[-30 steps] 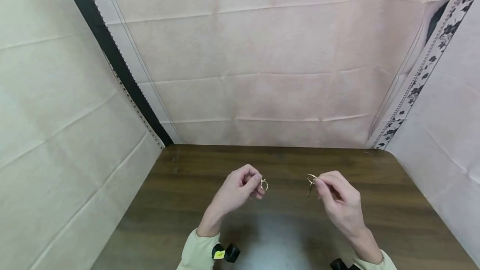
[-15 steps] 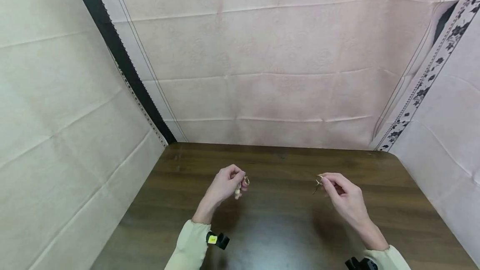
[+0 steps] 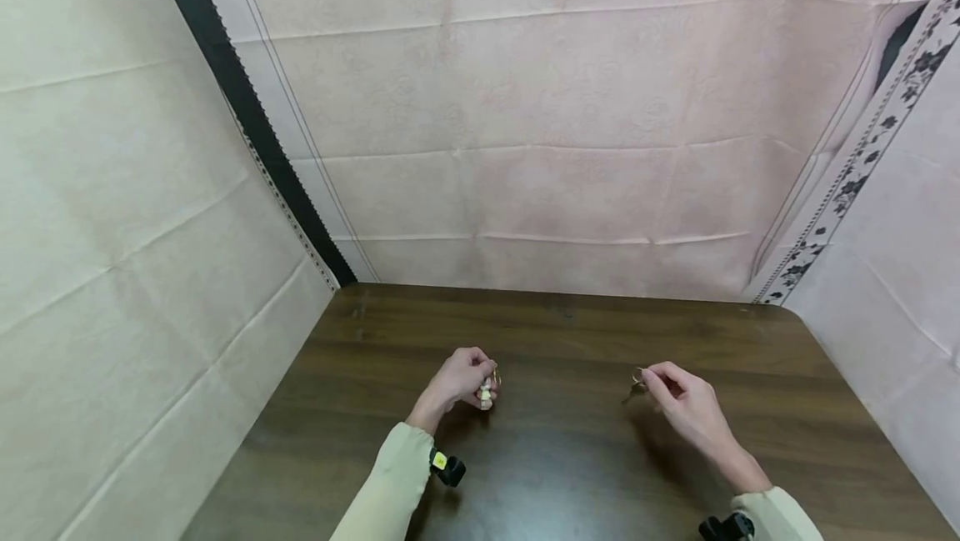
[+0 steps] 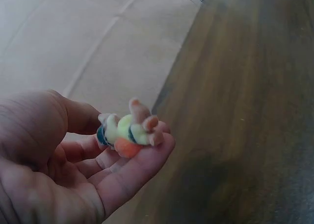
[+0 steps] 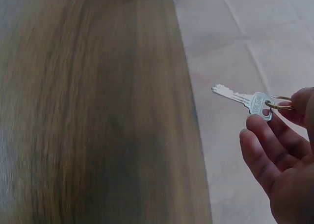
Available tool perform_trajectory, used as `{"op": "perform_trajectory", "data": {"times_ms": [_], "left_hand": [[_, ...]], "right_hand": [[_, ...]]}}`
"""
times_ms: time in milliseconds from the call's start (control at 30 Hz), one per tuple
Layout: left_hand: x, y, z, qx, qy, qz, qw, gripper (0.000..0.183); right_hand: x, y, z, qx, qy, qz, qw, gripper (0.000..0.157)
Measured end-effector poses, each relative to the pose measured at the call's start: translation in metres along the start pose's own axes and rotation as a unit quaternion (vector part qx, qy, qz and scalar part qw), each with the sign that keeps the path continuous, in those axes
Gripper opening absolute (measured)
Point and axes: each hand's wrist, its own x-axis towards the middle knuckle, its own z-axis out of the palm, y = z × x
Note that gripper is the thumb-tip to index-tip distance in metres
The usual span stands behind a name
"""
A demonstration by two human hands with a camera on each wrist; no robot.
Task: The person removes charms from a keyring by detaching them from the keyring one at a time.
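My left hand (image 3: 461, 378) pinches a small figurine keychain (image 4: 130, 133) by its gold ring (image 3: 497, 377), just over the table. The figurine is pale yellow, orange and dark green, and lies across the fingers in the left wrist view. Well to the right, my right hand (image 3: 686, 403) pinches a gold key ring (image 5: 279, 104) between thumb and forefinger. From that ring hangs a silver key (image 5: 240, 97) with a notched blade, pointing away from the fingers. Part of the key ring is hidden behind the thumb.
A dark wooden table (image 3: 555, 441) lies under both hands. Pale cloth hangs behind it (image 3: 555, 141) and on both sides, with a floral border (image 3: 832, 199) at the right. Black wrist cameras sit at both sleeves.
The left hand has moved left and lower, and the figurine now shows below its fingers. The right hand has shifted slightly right and down, still holding the key by its ring.
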Motion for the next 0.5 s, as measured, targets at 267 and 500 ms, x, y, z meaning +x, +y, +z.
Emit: {"op": "perform_trajectory", "data": {"times_ms": [267, 500], "left_hand": [[0.007, -0.007, 0.009, 0.092, 0.018, -0.016, 0.9955, 0.019], [0.013, -0.009, 0.016, 0.171, 0.022, -0.018, 0.9848, 0.019]], "right_hand": [[0.01, 0.026, -0.006, -0.011, -0.127, 0.056, 0.99, 0.016], [0.026, 0.045, -0.012, 0.005, -0.218, 0.07, 0.973, 0.021]]}}
